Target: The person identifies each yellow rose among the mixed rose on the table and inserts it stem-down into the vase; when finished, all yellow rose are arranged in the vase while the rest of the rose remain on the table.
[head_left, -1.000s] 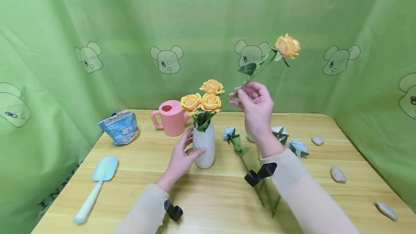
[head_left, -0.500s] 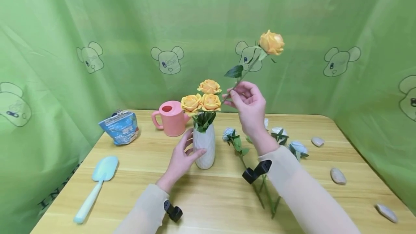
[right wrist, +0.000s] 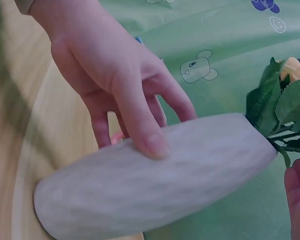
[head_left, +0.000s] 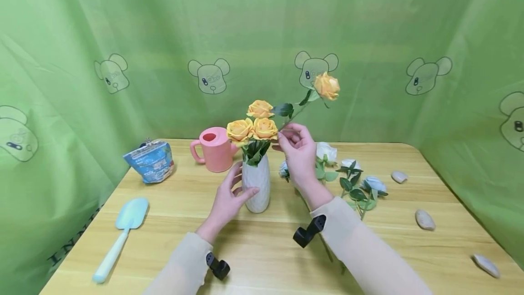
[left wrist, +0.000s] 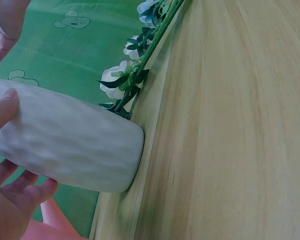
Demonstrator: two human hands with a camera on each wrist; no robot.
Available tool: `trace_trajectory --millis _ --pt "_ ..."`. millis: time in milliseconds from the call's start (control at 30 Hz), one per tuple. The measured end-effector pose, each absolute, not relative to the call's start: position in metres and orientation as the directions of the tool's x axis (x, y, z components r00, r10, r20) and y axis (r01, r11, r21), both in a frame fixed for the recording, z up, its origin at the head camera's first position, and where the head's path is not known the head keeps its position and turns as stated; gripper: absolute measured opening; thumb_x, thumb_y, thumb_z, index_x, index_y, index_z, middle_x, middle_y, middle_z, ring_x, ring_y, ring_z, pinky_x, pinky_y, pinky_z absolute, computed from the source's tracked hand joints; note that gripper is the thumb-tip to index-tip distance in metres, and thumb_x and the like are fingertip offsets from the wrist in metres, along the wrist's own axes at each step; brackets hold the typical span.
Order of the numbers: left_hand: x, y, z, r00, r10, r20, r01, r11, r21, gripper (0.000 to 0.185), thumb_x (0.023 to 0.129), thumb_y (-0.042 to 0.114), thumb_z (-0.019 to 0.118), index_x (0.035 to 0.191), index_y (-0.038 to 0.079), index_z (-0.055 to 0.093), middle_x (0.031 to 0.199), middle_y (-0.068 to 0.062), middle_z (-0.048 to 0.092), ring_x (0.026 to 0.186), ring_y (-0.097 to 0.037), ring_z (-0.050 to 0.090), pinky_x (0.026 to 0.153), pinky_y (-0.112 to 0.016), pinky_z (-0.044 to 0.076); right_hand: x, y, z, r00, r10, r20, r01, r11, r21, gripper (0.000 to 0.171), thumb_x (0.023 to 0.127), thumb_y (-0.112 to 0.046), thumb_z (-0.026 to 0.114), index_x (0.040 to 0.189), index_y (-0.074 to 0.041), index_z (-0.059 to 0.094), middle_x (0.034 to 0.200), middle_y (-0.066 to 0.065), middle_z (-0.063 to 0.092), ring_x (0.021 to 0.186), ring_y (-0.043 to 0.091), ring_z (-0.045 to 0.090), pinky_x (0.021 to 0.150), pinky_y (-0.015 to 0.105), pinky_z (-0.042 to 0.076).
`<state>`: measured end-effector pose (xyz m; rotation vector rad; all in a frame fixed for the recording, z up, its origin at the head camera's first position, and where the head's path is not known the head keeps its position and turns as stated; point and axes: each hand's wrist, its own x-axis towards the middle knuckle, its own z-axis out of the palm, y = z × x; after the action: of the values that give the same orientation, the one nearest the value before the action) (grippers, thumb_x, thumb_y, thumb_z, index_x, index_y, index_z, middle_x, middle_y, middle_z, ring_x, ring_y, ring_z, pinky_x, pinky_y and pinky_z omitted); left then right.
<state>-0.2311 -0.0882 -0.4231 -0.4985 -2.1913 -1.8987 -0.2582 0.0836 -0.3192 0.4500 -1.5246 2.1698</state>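
A white textured vase (head_left: 257, 188) stands upright on the table, holding three yellow-orange roses (head_left: 265, 129) with green leaves at its mouth. Thumb and fingers of my left hand (head_left: 229, 197) grip the vase's side; the left wrist view shows the vase (left wrist: 70, 135) between them. My right hand (head_left: 299, 154), right of the vase's flowers, pinches the stem of another yellow-orange rose (head_left: 327, 86). That rose leans up to the right, its bloom above the hand. The stem's lower end is hidden behind the fingers and blooms. In the right wrist view, right fingertips (right wrist: 299, 187) show beside the vase's mouth.
White and pale-blue roses, among them a white rose (head_left: 326, 152) and a blue rose (head_left: 374, 185), lie right of the vase. A pink watering can (head_left: 217, 154), blue bag (head_left: 153, 163) and light-blue trowel (head_left: 132, 215) are left. Several stones (head_left: 425, 220) line the right side.
My right hand has moved left and down with the rose, bringing its stem close to the blooms in the vase. My left hand stays on the vase.
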Motion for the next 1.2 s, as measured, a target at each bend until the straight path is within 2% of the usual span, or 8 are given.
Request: trace_trajectory --millis 167,367,600,767,967,1200 --pt "-0.23 -0.089 -0.422 -0.923 0.117 0.366 0.38 0.123 0.917 0.071 0.079 0.024 0.076 0.139 0.019 0.039 0.135 -0.005 0.046 0.117 -0.026 0.049 0.091 -0.039 0.047 -0.256 0.078 -0.326 -0.852 0.165 0.496 -0.523 -0.292 -0.801 0.025 0.082 0.017 0.053 0.103 0.004 0.053 0.088 0.007 0.062 0.077 0.022 0.063 0.07 0.036 0.056" --pt "-0.231 -0.09 -0.422 -0.93 0.119 0.347 0.361 0.122 0.925 0.071 0.079 0.027 0.075 0.139 0.022 0.04 0.134 -0.002 0.046 0.117 -0.023 0.049 0.092 -0.037 0.047 -0.248 0.083 -0.328 -0.866 0.198 0.46 -0.499 -0.267 -0.824 0.021 0.084 0.007 0.061 0.103 0.011 0.055 0.087 0.008 0.063 0.08 0.024 0.064 0.072 0.037 0.056" --pt "-0.23 -0.09 -0.421 -0.926 0.118 0.358 0.371 0.118 0.921 0.071 0.079 0.025 0.075 0.14 0.019 0.039 0.135 -0.006 0.045 0.118 -0.027 0.048 0.093 -0.041 0.046 -0.246 0.09 -0.304 -0.807 0.307 0.504 -0.582 -0.269 -0.768 0.03 0.083 -0.003 0.067 0.106 0.013 0.054 0.087 0.012 0.061 0.076 0.024 0.062 0.066 0.032 0.056" --pt "-0.231 -0.089 -0.423 -0.927 0.124 0.354 0.368 0.125 0.921 0.07 0.079 0.026 0.075 0.139 0.021 0.039 0.134 -0.003 0.046 0.117 -0.024 0.049 0.092 -0.039 0.047 -0.252 0.095 -0.286 -0.796 0.341 0.499 -0.591 -0.264 -0.762 0.024 0.083 -0.006 0.069 0.101 0.007 0.059 0.082 0.009 0.06 0.069 0.02 0.063 0.06 0.03 0.056" --pt "-0.232 -0.088 -0.424 -0.927 0.12 0.354 0.368 0.123 0.922 0.071 0.078 0.026 0.076 0.139 0.023 0.039 0.133 -0.001 0.047 0.117 -0.022 0.049 0.091 -0.038 0.047 -0.256 0.097 -0.28 -0.827 0.315 0.466 -0.553 -0.305 -0.776 0.016 0.084 -0.005 0.068 0.096 0.003 0.06 0.078 0.007 0.06 0.063 0.018 0.063 0.057 0.029 0.056" --pt "-0.232 -0.088 -0.424 -0.928 0.121 0.353 0.367 0.118 0.923 0.07 0.079 0.024 0.076 0.139 0.023 0.04 0.133 -0.001 0.047 0.117 -0.023 0.049 0.091 -0.038 0.047 -0.253 0.096 -0.29 -0.905 0.216 0.366 -0.418 -0.293 -0.86 0.008 0.085 -0.007 0.067 0.091 -0.008 0.062 0.082 0.005 0.061 0.067 0.016 0.061 0.061 0.028 0.056"
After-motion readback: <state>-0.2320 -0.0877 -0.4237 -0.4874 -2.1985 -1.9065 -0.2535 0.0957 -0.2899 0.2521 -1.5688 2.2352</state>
